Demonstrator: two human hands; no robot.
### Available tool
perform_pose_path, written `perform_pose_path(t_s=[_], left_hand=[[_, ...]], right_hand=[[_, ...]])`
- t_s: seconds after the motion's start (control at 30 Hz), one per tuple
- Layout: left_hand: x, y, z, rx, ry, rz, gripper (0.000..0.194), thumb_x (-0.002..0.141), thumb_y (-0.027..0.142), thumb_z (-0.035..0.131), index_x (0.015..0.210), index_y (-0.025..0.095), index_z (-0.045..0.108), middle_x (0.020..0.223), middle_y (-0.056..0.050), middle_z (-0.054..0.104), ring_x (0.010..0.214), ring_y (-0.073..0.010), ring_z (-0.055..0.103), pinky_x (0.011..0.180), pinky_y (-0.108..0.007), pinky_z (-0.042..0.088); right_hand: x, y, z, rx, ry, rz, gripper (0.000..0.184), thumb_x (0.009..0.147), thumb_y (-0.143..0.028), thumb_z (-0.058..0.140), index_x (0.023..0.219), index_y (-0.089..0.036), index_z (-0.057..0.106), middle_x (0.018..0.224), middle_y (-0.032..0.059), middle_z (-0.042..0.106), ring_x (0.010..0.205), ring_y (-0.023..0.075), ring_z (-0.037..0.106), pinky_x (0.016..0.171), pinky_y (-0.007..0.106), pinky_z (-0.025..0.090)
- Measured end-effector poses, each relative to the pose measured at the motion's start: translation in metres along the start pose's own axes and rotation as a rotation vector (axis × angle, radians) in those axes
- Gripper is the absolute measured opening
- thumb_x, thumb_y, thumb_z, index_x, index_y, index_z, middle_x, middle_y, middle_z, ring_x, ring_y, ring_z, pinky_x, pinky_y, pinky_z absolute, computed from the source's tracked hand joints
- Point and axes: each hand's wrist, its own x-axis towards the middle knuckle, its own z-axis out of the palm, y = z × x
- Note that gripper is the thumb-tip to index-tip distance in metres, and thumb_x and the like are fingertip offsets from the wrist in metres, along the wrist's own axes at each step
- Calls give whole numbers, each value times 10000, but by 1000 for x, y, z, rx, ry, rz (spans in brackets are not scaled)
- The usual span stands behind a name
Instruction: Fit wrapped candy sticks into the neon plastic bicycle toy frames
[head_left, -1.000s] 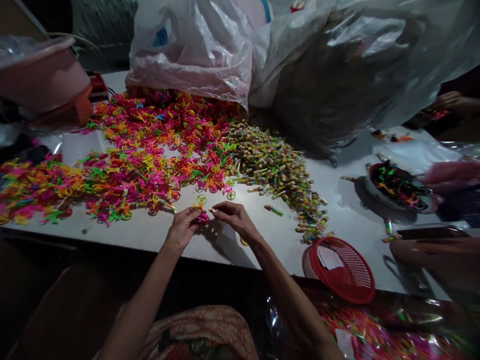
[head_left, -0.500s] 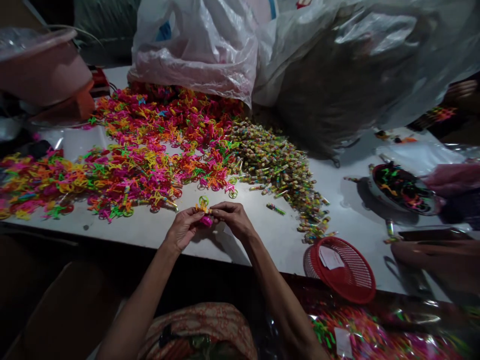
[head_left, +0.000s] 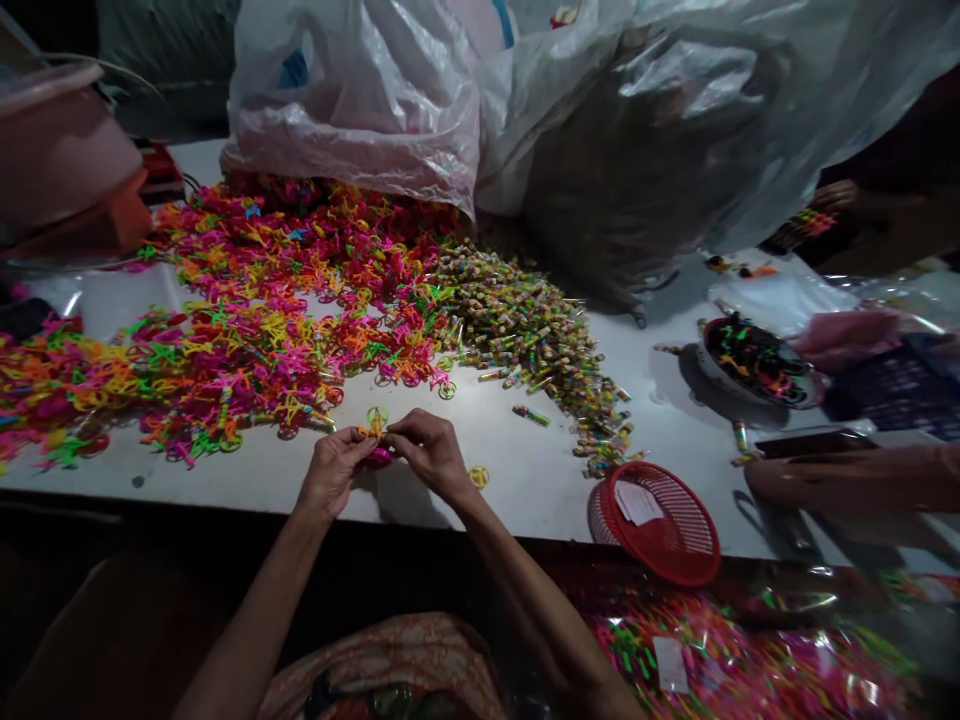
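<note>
Near the front edge of the white table (head_left: 442,505), my left hand (head_left: 330,472) pinches a small plastic toy (head_left: 373,428) between thumb and fingers. Orange, green and magenta pieces show on it; how they join is too small to tell. My right hand (head_left: 431,455) has its fingertips closed on the toy's right side. To the right of that hand lies a yellow spoked plastic ring (head_left: 478,477). Beyond both hands spreads a pile of bright plastic pieces (head_left: 277,335), and right of it a heap of small printed tubes (head_left: 525,320).
A red plastic basket (head_left: 686,535) holding paper stands at the front edge. At right are a bowl (head_left: 810,385) of coloured pieces and a co-worker's arm (head_left: 847,480). Large plastic bags (head_left: 352,130) line the back; a pink tub (head_left: 64,150) stands at left.
The view has shifted, so the scene sits further left. Both hands still hold the toy. The yellow ring now shows beside my right forearm.
</note>
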Motion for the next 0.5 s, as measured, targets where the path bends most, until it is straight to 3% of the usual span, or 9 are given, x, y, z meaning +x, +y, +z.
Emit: perform_pose_path(t_s=[0.1,0.17,0.27,0.37,0.43,0.5], left_hand=[[4,-2,-2,98,32,101,336,448,313,862,651,127,669,589,-24,677,519,-121,608,566,-235,505],[6,5,-11,268,105,232,284,534,346,814,676,143,674,619,-27,678,558,-138,613,591,-253,504],[11,28,-28,639,398,569,219,679,333,707,823,169,695,770,-53,698,737,-201,652,746,-326,517],[19,48,-25,1051,670,920,362,735,247,652,1087,163,659,1183,-140,636,1154,-308,551,1024,-462,389],[29,46,1,1298,612,1036,332,786,181,583,1109,153,656,1295,-164,571,1264,-329,460,1079,-499,317],[43,31,40,1494,291,1017,311,830,86,465,1033,172,685,1182,-130,645,1181,-281,535,1035,-449,378]], right_hand=[[1,6,3,-123,-2,-32,158,766,-360,673,797,-216,733,695,19,630,613,140,587,590,265,474],[6,7,-12,-203,-31,-82,219,786,-373,660,931,-221,722,827,34,657,637,134,594,594,258,476],[22,2,-59,-514,70,-132,310,826,-330,620,1114,-225,663,1147,80,607,696,123,601,633,259,473],[40,-4,-110,-1057,229,66,278,863,-166,496,1075,-198,673,1163,97,602,815,170,615,704,285,442],[50,-5,-129,-1321,174,190,294,879,-138,441,1042,-191,680,1149,104,610,911,205,608,715,287,416],[55,-2,-132,-1472,96,224,309,909,-163,399,1052,-195,670,1153,108,609,976,219,588,705,281,394]])
